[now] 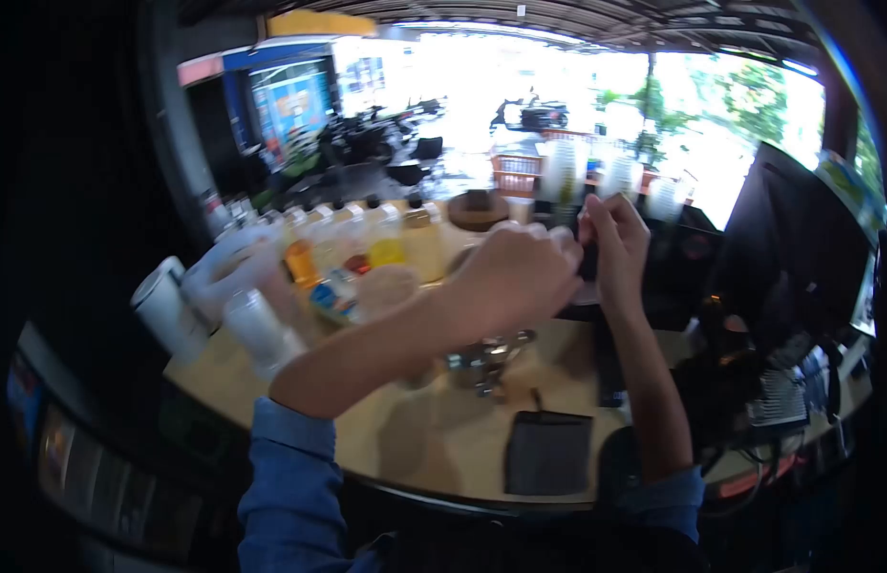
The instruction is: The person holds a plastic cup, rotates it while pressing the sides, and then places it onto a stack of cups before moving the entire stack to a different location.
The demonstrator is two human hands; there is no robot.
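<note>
My left hand (531,265) is raised above the counter, its fingers curled closed with the back of the hand toward me. My right hand (619,241) is up beside it, fingers bent in and thumb raised, close to the left fingertips. Whatever the fingers may hold is hidden and blurred. Just behind the hands stand stacks of clear plastic cups (564,167). Below my left forearm, shiny metal tools (489,361) lie on the wooden counter (357,449). A dark square cloth or pouch (548,454) lies nearer the front edge.
Bottles of coloured liquid (422,244) line the back left, near a round brown container (478,210). White cups (171,310) and a plastic bag (233,260) stand at the left. A large dark screen (797,229) and cables crowd the right. Motorbikes are parked beyond.
</note>
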